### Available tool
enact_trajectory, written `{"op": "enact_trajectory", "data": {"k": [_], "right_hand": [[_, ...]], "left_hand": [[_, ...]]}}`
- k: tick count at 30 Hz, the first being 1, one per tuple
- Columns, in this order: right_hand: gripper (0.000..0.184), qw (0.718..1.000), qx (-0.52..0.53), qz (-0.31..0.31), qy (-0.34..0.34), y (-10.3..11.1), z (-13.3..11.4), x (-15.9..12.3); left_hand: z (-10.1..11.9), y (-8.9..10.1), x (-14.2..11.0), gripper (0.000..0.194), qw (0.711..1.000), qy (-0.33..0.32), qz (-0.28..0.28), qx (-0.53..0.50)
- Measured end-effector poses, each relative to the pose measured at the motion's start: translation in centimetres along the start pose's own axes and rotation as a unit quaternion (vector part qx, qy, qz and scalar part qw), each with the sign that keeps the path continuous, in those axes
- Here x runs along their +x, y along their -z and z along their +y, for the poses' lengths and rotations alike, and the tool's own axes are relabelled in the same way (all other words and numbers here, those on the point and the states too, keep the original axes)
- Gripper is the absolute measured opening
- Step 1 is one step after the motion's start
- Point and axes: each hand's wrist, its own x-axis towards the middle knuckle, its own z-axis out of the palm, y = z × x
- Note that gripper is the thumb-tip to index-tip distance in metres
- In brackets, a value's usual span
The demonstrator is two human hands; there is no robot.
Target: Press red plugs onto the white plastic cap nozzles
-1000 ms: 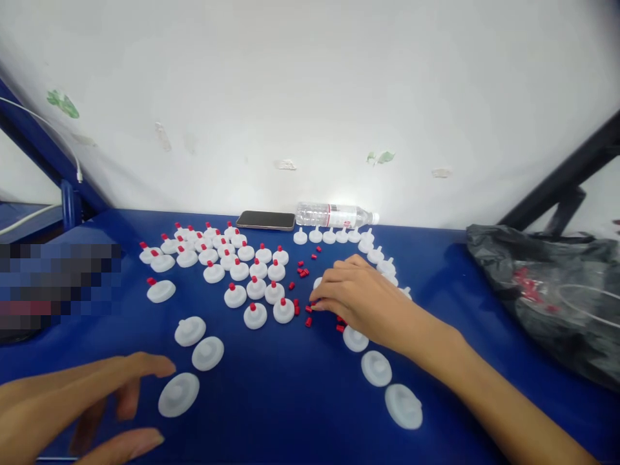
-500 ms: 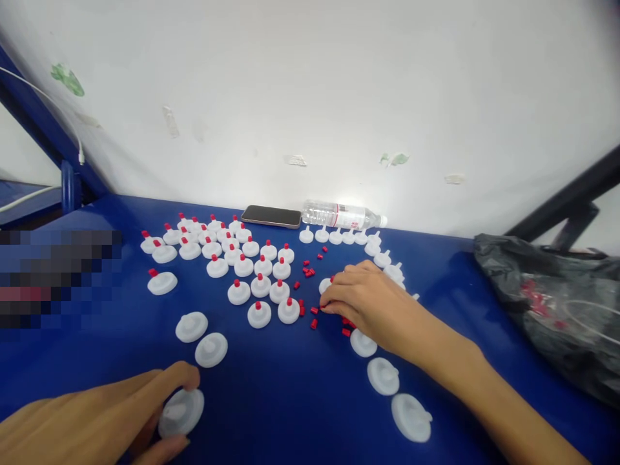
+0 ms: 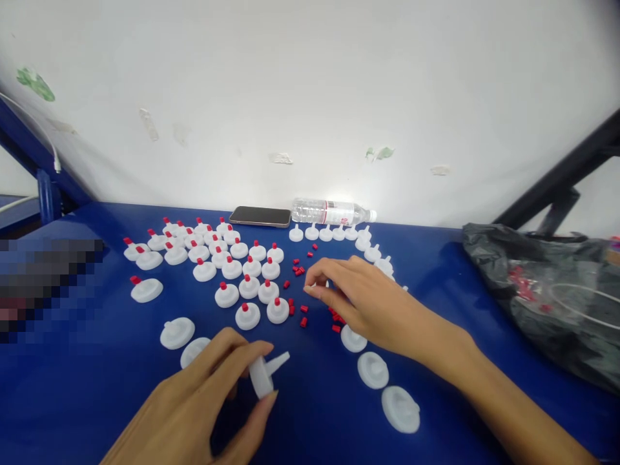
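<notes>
Between the thumb and fingers of my left hand (image 3: 208, 387) is a white nozzle cap (image 3: 261, 377), tipped on its side with its thin spout pointing right. My right hand (image 3: 358, 294) hovers over the small red tips (image 3: 303, 321), its thumb and forefinger pinched; whatever lies between them is too small or hidden. Left of the red tips stand several white nozzle caps with red tips (image 3: 248, 315) on their spouts. Bare white nozzle caps (image 3: 372, 370) curve in a row around the right side, partly covered by my right hand and forearm. Two more bare ones (image 3: 177, 333) lie by my left hand.
A phone (image 3: 260, 216) and a clear plastic bottle (image 3: 334, 212) lie along the wall at the back of the blue table (image 3: 300, 413). To the right sits a black plastic bag (image 3: 498, 258) with red pieces inside. A blurred patch covers the left edge.
My left hand has lifted the white nozzle cap off the table and carried it right, turning its spout sideways. My right hand's fingertips have risen slightly from the red tips. The view has shifted slightly.
</notes>
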Motion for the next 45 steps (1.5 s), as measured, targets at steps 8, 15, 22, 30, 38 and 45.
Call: {"op": "enact_trajectory", "data": {"k": [8,15,22,30,38,45], "right_hand": [[0.022,0.998,0.029,-0.048,0.040,-0.7,-0.6,0.0],[0.013,0.995,0.043,-0.093,0.006,1.0,-0.5,-0.5],[0.008,0.960,0.136,-0.243,0.038,1.4,-1.1,-1.0],[0.012,0.981,0.084,-0.175,0.023,0.8,-1.1,-0.8],[0.014,0.949,0.312,-0.010,-0.053,0.3,-1.6,0.1],[0.005,0.908,0.412,-0.010,-0.070,-1.0,-2.8,0.1]], "left_hand": [[0.9,-0.1,1.9,0.037,0.998,-0.042,-0.028,0.034],[0.8,-1.0,1.9,0.037,0.998,-0.038,-0.020,0.034],[1.2,-1.0,2.2,0.035,0.999,-0.023,-0.021,0.009],[1.4,-0.7,2.4,0.033,1.000,-0.002,-0.014,-0.025],[1.4,-0.2,2.5,0.034,0.995,0.041,0.000,-0.091],[1.2,0.2,2.1,0.037,0.992,0.019,0.012,-0.121]]}}
